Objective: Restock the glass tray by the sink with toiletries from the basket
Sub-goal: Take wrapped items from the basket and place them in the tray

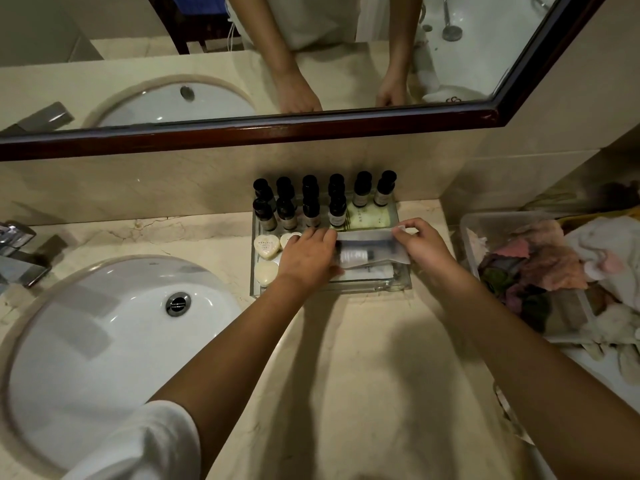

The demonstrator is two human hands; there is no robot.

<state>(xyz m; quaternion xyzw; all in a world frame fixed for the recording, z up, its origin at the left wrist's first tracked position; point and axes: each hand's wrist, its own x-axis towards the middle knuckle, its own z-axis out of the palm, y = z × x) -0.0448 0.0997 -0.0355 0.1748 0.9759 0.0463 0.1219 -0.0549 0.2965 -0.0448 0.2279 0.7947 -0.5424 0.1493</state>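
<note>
The glass tray [401,284] lies on the marble counter against the back wall, right of the sink. Several small black-capped bottles [311,207] stand in rows at its back, with a pale green packet [372,216] beside them and heart-shaped and oval soaps [266,251] at its left. Both hands are over the tray holding a translucent sachet [367,252] with a small kit inside. My left hand [306,256] grips its left end. My right hand [420,245] pinches its top right corner. More flat packets lie under the sachet.
A white sink [104,327] with a chrome tap [17,251] fills the left. A clear plastic basket [519,271] with crumpled cloths and towels sits at the right. A dark-framed mirror [242,129] runs along the wall above the tray.
</note>
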